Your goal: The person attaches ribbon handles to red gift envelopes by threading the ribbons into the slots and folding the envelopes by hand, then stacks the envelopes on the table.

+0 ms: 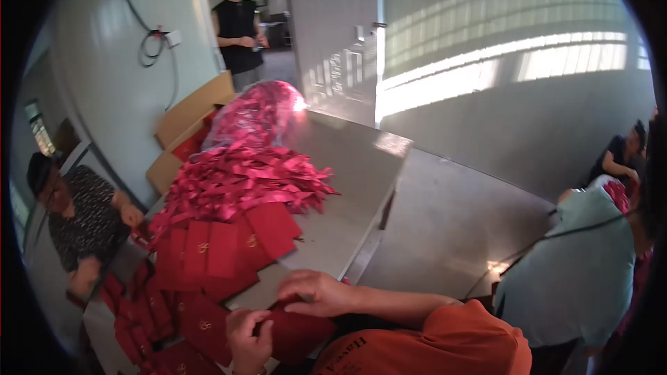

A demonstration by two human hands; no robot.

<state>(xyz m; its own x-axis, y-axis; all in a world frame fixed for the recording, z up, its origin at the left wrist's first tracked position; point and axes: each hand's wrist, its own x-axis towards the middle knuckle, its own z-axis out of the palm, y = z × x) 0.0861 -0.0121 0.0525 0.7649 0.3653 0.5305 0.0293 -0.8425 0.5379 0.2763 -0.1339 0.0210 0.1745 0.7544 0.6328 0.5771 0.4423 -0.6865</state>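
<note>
I judge the flat, dark-red, paper-like bag (300, 335) light, creasable, best taken by its edges. The left hand (250, 340) and right hand (318, 293) curl near it (either grip's hold, I can't tell).

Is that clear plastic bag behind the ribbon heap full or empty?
Not empty: pink ribbons show through the plastic bag. Whether it's completely full, I can't tell.

Head camera: worn on the head, pointed forward and down; a wide view, its corners rounded off in black.
Hands (316, 293): seen close, from above, at the lower centre.
Table (347, 153): looked down upon, slanted through the middle of the frame.
Grey door (328, 21): taken in farther off, at the upper centre.
</note>
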